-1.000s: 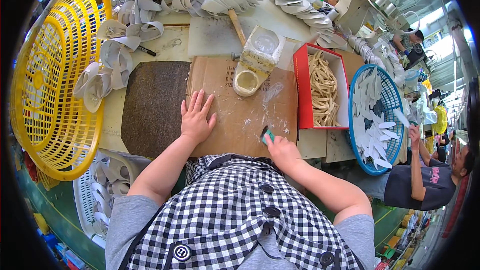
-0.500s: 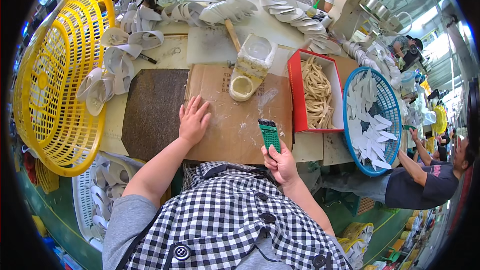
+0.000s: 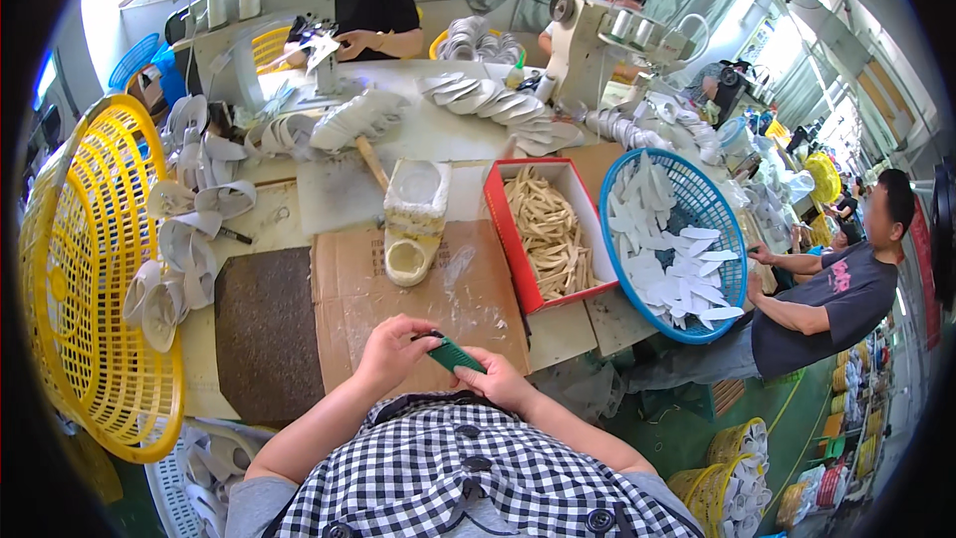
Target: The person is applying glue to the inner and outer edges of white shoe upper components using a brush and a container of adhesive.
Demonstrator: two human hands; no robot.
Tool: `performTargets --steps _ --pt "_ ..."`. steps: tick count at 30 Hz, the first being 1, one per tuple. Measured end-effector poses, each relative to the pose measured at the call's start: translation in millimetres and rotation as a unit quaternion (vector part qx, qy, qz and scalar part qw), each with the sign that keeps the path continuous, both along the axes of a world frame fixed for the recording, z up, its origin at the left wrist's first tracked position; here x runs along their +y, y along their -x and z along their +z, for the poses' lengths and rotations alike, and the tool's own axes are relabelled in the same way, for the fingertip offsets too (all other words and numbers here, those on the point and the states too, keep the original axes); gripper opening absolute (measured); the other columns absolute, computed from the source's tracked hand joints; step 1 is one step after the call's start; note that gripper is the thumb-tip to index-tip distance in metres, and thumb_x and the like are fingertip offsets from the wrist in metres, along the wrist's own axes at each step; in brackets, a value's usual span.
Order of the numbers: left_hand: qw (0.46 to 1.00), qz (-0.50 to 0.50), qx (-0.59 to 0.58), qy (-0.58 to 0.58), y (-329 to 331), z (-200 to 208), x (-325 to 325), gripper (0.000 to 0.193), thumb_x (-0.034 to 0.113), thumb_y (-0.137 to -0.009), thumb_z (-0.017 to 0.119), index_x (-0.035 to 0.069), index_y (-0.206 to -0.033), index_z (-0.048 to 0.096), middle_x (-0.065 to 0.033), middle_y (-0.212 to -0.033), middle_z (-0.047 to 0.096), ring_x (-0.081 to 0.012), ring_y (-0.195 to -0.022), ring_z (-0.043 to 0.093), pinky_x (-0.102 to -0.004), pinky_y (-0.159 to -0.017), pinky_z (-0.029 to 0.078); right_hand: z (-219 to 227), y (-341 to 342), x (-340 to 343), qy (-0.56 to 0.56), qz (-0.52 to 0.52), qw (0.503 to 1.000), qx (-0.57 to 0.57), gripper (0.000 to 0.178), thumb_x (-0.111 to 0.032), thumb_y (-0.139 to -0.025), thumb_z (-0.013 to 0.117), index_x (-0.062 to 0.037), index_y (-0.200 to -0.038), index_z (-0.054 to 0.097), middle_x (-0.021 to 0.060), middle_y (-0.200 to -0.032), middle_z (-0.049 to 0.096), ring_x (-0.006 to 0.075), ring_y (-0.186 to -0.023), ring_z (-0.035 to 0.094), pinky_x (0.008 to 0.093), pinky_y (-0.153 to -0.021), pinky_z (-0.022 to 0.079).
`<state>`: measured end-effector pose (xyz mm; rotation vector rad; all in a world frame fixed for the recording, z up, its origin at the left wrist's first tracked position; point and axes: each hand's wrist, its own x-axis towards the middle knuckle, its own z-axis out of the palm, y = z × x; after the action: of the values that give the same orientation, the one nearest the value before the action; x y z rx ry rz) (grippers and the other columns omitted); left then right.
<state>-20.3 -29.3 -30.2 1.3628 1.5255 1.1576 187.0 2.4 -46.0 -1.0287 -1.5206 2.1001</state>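
Close in front of my body, above the near edge of a flat cardboard sheet [image 3: 358, 279], both my hands meet at a small green brush [image 3: 455, 355] with a textured handle and a dark end. My right hand [image 3: 501, 379] grips the handle. The fingers of my left hand [image 3: 395, 351] are closed around the dark end, which they mostly hide. Beyond them on the cardboard stands a glue-crusted white container [image 3: 416, 224] with a round cup of pale paste at its near end. A wooden handle [image 3: 372, 161] leans against its far side.
A red box [image 3: 505, 239] of beige strips and a blue basket [image 3: 738, 289] of white pieces stand to the right. At left are white curved pieces [image 3: 187, 244] and a big yellow basket [image 3: 149, 408]. Sewing machines [image 3: 573, 50] and co-workers [image 3: 822, 299] are beyond and at right.
My left hand has left the cardboard and come over to the brush's dark end. The right hand has moved the brush left and turned it sideways. The view has tilted up.
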Motion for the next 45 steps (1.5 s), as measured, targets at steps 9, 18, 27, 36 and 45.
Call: performTargets --steps 9,18,27,36,45 --pt "0.903 0.023 -0.377 0.204 10 -14 4 0.012 0.016 -0.089 0.062 0.006 -0.096 0.062 -0.0034 -0.091 0.064 -0.0121 -0.084 0.058 -0.0268 -0.080 0.043 60 -14 30 -0.057 0.194 0.974 0.103 0.077 0.001 -0.076 0.070 -0.0111 -0.142 0.032 0.0095 -0.120 0.056 0.0112 -0.093 0.052 0.0258 -0.087 0.045" --pt "0.826 0.048 -0.483 0.286 -2 -10 7 0.011 0.020 -0.092 0.058 0.010 -0.095 0.059 -0.0015 -0.093 0.063 -0.0135 -0.088 0.057 -0.0323 -0.084 0.040 27 -8 28 -0.133 0.065 0.976 0.158 0.069 -0.004 -0.073 0.077 -0.0101 -0.133 0.044 0.0087 -0.118 0.057 0.0169 -0.105 0.055 0.0308 -0.091 0.044" --pt "0.886 0.038 -0.343 0.309 -19 -22 1 0.015 0.023 -0.091 0.061 0.009 -0.085 0.061 0.0020 -0.076 0.061 -0.0072 -0.068 0.051 -0.0200 -0.065 0.038 24 -10 39 -0.586 0.134 0.797 0.062 0.024 -0.007 -0.074 0.068 -0.0096 -0.097 0.066 0.0063 -0.102 0.062 0.0240 -0.099 0.060 0.0343 -0.083 0.049" --pt "0.925 0.040 -0.231 0.298 -22 -45 0 0.027 0.023 -0.096 0.051 0.001 -0.090 0.063 -0.0024 -0.078 0.062 -0.0106 -0.071 0.053 -0.0265 -0.069 0.044 12 -1 19 -0.609 0.114 0.783 0.054 0.015 -0.006 -0.076 0.061 -0.0052 -0.091 0.064 0.0074 -0.100 0.063 0.0260 -0.105 0.059 0.0349 -0.088 0.049" --pt "0.939 0.106 -0.268 0.187 -5 -14 30 0.042 0.037 -0.099 0.042 0.002 -0.093 0.065 -0.0098 -0.092 0.066 -0.0167 -0.091 0.061 -0.0301 -0.081 0.043 33 -14 26 -0.658 -0.029 0.750 0.058 0.021 -0.005 -0.069 0.070 -0.0045 -0.090 0.068 0.0105 -0.099 0.066 0.0290 -0.096 0.064 0.0373 -0.082 0.052"
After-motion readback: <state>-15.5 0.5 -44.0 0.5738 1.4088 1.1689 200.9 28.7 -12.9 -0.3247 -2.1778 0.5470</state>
